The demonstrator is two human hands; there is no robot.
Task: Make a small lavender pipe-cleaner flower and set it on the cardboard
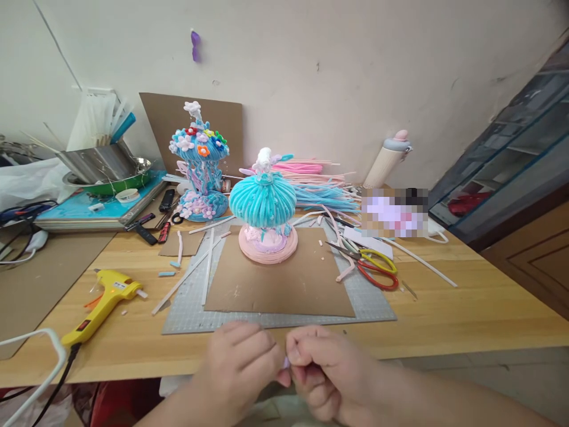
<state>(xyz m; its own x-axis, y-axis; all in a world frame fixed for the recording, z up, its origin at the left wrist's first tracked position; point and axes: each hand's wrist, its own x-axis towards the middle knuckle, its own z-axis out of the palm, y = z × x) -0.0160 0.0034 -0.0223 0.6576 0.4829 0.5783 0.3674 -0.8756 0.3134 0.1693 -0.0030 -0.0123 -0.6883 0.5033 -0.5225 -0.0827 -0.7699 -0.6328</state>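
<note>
My left hand (244, 362) and my right hand (322, 367) meet at the table's front edge, fingers closed. Between their fingertips a small lilac piece (286, 361), which looks like pipe cleaner, shows; most of it is hidden. Beyond them, on a sheet of brown cardboard (271, 287), stands a pipe-cleaner model (263, 201) with a turquoise ribbed dome, a white top and a round pink base. Behind it to the left is a second pipe-cleaner model (200, 154), blue and covered with colourful flowers.
A yellow glue gun (104, 302) lies at left, its cord running forward. Open scissors (377, 270) rest at right on the grey cutting mat (186, 317). Bundles of pipe cleaners (320, 193) lie along the wall, near a cream bottle (384, 163). A metal pot (98, 163) stands at back left.
</note>
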